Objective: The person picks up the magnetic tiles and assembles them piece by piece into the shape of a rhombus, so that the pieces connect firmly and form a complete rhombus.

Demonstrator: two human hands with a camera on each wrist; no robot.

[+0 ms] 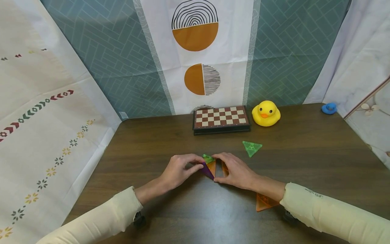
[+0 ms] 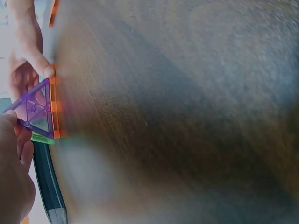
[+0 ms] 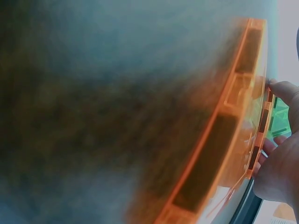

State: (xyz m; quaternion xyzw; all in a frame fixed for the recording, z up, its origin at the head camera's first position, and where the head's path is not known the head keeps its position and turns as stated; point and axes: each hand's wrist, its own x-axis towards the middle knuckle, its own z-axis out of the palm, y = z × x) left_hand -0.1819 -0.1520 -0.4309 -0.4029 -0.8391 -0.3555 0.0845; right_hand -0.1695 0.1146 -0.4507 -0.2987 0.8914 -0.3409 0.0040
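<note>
Between finger and thumb, my left hand (image 1: 176,171) pinches a see-through purple triangular magnetic tile (image 1: 208,171). In the left wrist view that purple tile (image 2: 33,108) stands tilted up, one edge along an orange tile (image 2: 55,107). My right hand (image 1: 236,171) spans this same orange triangular tile (image 1: 212,166), its thumb at the near corner and its fingers at the far side. A green triangular tile (image 1: 208,158) meets the far edge of the orange one. Another orange tile (image 1: 224,168) shows partly beneath the right hand.
A loose green triangle (image 1: 252,148) lies beyond the right hand. Under the right forearm is an orange tile (image 1: 264,203), partly covered. Behind stand a chessboard box (image 1: 221,118) and a yellow rubber duck (image 1: 266,114). A small blue duck (image 1: 329,108) sits far right.
</note>
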